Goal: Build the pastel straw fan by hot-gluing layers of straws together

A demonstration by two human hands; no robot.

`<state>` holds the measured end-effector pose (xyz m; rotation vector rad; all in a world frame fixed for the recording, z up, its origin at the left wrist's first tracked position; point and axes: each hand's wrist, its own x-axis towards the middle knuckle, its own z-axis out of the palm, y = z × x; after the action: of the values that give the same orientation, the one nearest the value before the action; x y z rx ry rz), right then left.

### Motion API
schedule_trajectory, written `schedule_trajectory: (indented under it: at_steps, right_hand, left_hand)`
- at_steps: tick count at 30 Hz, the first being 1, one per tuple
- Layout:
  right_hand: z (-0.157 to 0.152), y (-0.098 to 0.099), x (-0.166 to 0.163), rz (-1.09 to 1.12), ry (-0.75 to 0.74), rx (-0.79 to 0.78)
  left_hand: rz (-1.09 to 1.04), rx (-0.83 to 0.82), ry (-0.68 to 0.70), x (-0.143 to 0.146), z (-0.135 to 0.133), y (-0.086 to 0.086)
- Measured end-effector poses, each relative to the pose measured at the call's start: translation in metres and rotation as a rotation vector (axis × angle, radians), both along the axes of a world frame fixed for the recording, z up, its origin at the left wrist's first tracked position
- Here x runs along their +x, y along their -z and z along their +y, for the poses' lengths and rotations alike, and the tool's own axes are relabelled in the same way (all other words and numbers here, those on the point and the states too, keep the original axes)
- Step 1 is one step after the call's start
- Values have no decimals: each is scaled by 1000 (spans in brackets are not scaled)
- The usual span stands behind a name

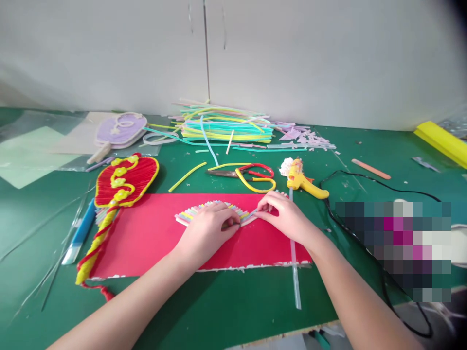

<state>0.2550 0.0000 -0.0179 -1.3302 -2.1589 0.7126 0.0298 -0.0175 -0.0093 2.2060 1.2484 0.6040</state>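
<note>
A fan of pastel straw pieces (199,210) lies on a red sheet (146,238) in the middle of the green table. My left hand (207,228) rests on the fan, fingers curled and pressing it down. My right hand (282,214) pinches a pale straw piece (255,212) at the fan's right edge. The two hands nearly touch.
A yellow glue gun (304,182) with a black cord (365,228) lies right of the sheet, and a clear glue stick (295,272) crosses it. Scissors (251,175), a pile of coloured straws (222,127), a red and yellow fan (124,182) and a purple fan (118,131) lie behind.
</note>
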Motion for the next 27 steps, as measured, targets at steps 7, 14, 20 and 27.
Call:
schedule_trajectory:
  at_steps: [7,14,20,27]
  right_hand:
    - [-6,-5,-8,157,-52,49]
    - [-6,6,-13,142,-90,13]
    - [-3,8,-12,116,-106,-1]
    - [-3,7,-11,115,-111,-14]
  left_hand:
    - [-5,23,18,-1,1,1]
    - [-15,39,30,-2,2,6]
    - [-20,26,25,-1,2,6]
    - [-32,23,23,-1,3,6]
